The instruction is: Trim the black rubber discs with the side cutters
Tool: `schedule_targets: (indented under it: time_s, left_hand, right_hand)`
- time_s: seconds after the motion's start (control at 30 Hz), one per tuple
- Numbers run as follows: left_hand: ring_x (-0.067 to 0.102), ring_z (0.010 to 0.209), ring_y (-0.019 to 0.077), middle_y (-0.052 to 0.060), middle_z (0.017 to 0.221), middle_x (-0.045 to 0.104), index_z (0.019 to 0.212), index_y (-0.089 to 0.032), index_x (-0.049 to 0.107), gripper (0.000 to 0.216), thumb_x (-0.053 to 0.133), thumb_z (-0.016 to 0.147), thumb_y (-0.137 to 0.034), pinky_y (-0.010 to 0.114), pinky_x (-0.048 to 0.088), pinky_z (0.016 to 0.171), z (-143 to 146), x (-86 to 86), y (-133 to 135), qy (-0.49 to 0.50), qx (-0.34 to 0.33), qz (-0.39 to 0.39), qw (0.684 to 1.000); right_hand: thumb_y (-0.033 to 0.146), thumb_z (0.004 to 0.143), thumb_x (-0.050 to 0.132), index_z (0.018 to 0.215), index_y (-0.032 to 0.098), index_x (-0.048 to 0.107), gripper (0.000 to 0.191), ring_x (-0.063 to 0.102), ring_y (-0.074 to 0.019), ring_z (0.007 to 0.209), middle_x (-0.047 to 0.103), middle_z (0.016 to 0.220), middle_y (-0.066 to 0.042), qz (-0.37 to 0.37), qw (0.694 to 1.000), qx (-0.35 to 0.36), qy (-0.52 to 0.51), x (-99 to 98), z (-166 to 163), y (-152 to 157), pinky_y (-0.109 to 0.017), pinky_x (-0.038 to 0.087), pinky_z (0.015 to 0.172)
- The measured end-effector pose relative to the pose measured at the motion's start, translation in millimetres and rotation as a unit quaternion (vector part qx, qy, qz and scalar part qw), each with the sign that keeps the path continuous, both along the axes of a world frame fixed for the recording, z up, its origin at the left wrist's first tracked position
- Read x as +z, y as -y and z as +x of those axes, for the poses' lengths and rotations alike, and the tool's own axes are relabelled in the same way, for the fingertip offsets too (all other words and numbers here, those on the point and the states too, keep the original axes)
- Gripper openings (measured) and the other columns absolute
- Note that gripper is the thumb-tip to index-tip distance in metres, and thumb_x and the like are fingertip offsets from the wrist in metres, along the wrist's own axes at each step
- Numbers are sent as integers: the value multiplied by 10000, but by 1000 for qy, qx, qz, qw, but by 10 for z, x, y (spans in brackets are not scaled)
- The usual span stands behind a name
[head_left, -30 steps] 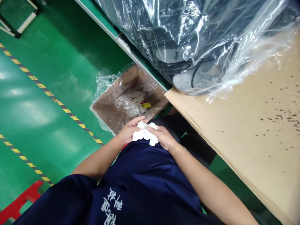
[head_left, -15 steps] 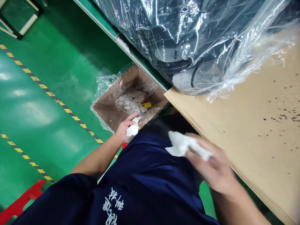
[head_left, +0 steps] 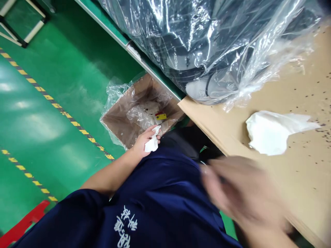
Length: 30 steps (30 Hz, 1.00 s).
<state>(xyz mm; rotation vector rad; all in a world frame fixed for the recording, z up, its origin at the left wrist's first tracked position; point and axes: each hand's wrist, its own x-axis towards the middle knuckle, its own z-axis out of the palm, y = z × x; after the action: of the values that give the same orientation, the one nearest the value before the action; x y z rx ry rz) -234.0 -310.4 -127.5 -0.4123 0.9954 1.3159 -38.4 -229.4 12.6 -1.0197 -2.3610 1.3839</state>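
Note:
My left hand point(head_left: 144, 142) is closed on a crumpled white tissue point(head_left: 152, 144), beside the near rim of a plastic-lined cardboard box point(head_left: 116, 125). Blurred by motion, my right hand point(head_left: 243, 189) is in front of my dark blue shirt, by the edge of the cardboard-covered tabletop. No tissue shows in it, and its fingers are too smeared to read. A second white tissue point(head_left: 269, 134), bunched with one trailing end, is over the brown cardboard sheet point(head_left: 274, 179), apart from the right hand; whether it rests fully there I cannot tell.
A large dark object in clear plastic wrap point(head_left: 196, 44) occupies the table's far side. Small dark specks point(head_left: 324, 129) are scattered over the cardboard. Inside the box are crumpled plastic and a yellow-and-red label point(head_left: 161, 116). Striped tape point(head_left: 57, 105) crosses the green floor; a red plastic piece point(head_left: 28, 220) is lower left.
The tissue in my right hand has left it and is now over the cardboard sheet. My right hand has shifted lower and nearer the camera. My left hand has moved slightly right with its tissue.

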Motion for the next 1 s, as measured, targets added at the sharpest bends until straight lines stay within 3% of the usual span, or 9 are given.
schedule_targets:
  time_s: [0.07, 0.17, 0.23, 0.3, 0.43, 0.6, 0.77, 0.87, 1.0]
  left_hand:
    - [583, 587, 106, 40, 907, 657, 1130, -172, 597, 418, 693, 724, -174, 237, 477, 516, 53, 43, -19, -3, -31, 8, 999]
    - [522, 476, 81, 22, 799, 645, 1198, -161, 593, 526, 753, 704, -245, 215, 388, 428, 109, 126, 6, -47, -117, 54, 991]
    - [477, 422, 64, 4, 725, 625, 1248, -162, 576, 594, 774, 708, -312, 205, 320, 392, 114, 169, 56, -76, -169, 82, 979]
    - [435, 378, 61, -33, 591, 563, 1279, -151, 555, 640, 763, 729, -405, 201, 265, 373, 99, 187, 113, -96, -204, 91, 970]
    - [371, 319, 65, -81, 442, 456, 1196, -126, 585, 690, 782, 668, -525, 204, 210, 348, 58, 146, 174, -152, -211, 81, 962]
    - [369, 315, 68, -40, 381, 466, 800, -132, 639, 487, 749, 667, -587, 209, 226, 357, 13, 65, 174, -266, -221, 19, 938]
    - [351, 297, 81, -61, 359, 440, 794, -183, 576, 514, 702, 672, -666, 212, 247, 355, -66, 52, 185, -267, -168, -5, 949]
    - [353, 296, 84, -59, 364, 450, 804, -185, 570, 528, 713, 659, -672, 212, 249, 354, -69, 58, 184, -249, -174, 3, 953]
    - [343, 287, 84, -60, 357, 427, 802, -180, 577, 520, 703, 678, -669, 215, 205, 339, -7, 32, 169, -238, -192, 12, 952]
  right_hand:
    - [272, 868, 586, 1126, 250, 649, 267, 644, -235, 907, 645, 1046, -70, 12, 1000, 20, 2, -226, -214, 67, -409, 545, 861]
    - [182, 858, 545, 1306, 234, 540, 451, 623, -177, 821, 569, 1208, -106, 1, 1000, 7, 20, -591, -437, 37, -353, 560, 799]
    - [193, 871, 525, 1261, 226, 588, 397, 609, -161, 785, 595, 1141, -93, -24, 999, 19, 28, -762, -487, -25, -334, 546, 791]
    - [237, 886, 529, 1061, 217, 692, 240, 596, -152, 736, 645, 952, -59, -58, 997, 27, 35, -851, -477, -72, -306, 524, 759]
    - [384, 822, 640, 828, 186, 696, 206, 572, -147, 664, 650, 757, -33, -184, 978, -98, 23, -899, -434, -66, -282, 487, 667]
    - [436, 637, 808, 791, 157, 654, 353, 510, -104, 568, 592, 665, 2, -441, 866, -223, -72, -948, -477, -29, -250, 455, 554]
    - [357, 603, 829, 925, 173, 650, 412, 497, -70, 578, 590, 763, 16, -507, 791, -329, -98, -1015, -473, -60, -216, 454, 544]
    - [377, 638, 807, 974, 182, 653, 418, 489, -72, 580, 601, 805, 9, -536, 787, -289, -99, -1019, -474, -54, -223, 453, 544]
    - [460, 621, 805, 789, 162, 638, 381, 489, -92, 575, 604, 717, 9, -516, 826, -217, -60, -1064, -510, 0, -245, 424, 559]
